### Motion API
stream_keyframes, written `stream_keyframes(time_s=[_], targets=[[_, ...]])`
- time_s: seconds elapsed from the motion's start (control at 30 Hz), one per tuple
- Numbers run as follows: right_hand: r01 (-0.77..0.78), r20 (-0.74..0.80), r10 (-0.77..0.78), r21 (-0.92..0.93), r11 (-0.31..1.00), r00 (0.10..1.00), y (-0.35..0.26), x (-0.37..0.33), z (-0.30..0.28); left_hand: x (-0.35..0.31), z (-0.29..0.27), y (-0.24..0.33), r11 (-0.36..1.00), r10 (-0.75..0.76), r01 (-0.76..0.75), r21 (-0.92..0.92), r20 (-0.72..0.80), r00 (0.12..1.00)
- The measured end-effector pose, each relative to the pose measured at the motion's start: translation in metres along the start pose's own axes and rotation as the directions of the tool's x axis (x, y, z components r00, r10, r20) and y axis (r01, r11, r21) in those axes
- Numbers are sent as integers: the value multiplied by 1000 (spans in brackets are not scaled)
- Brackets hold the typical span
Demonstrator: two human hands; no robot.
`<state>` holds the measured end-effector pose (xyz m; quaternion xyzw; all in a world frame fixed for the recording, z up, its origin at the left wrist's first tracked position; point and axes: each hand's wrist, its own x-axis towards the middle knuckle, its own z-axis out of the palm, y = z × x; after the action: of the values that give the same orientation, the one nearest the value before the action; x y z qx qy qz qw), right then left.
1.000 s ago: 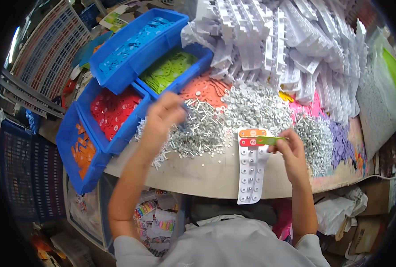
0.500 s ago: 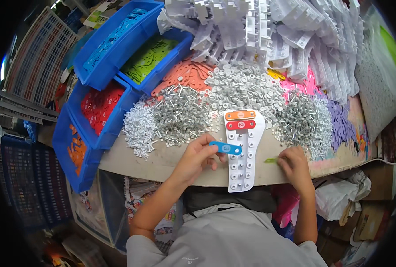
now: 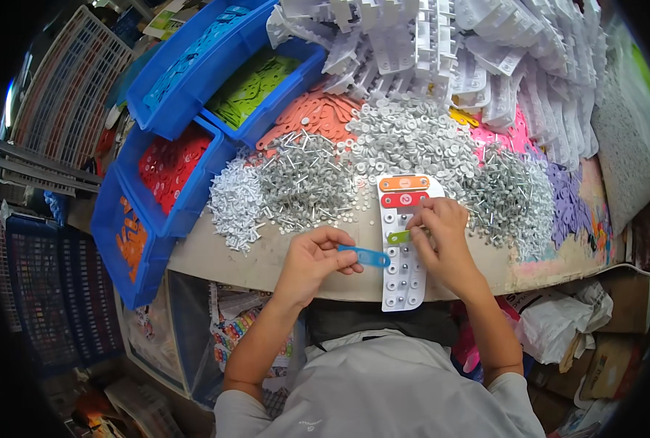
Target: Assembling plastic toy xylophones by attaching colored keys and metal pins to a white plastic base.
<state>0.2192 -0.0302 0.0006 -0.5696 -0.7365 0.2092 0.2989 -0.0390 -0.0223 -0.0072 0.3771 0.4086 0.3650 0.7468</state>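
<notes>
In the head view, the left hand (image 3: pixel 315 264) pinched a blue strip (image 3: pixel 366 256), its free end over the left edge of a white board (image 3: pixel 403 293) on the table (image 3: pixel 261 261), while the right hand (image 3: pixel 443 237) pinched a green strip (image 3: pixel 397 237) over the board, below its red strip (image 3: pixel 394 200).

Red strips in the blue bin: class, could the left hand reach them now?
Probably yes: the blue bin is open-topped and nothing covers the red strips, though the left hand holds a blue strip.
</notes>
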Motion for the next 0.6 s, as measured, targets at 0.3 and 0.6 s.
stream_keyframes(time_s=[0.3, 0.6], targets=[[-49, -86, 37, -145, 988, 996, -9, -2, 15, 32, 18, 1, 960, 159, -142, 242, -54, 986], [-17, -115, -1, -150, 989, 993, 3, 1, 13, 66, 30, 12, 585, 494, -388, 712, 66, 867]])
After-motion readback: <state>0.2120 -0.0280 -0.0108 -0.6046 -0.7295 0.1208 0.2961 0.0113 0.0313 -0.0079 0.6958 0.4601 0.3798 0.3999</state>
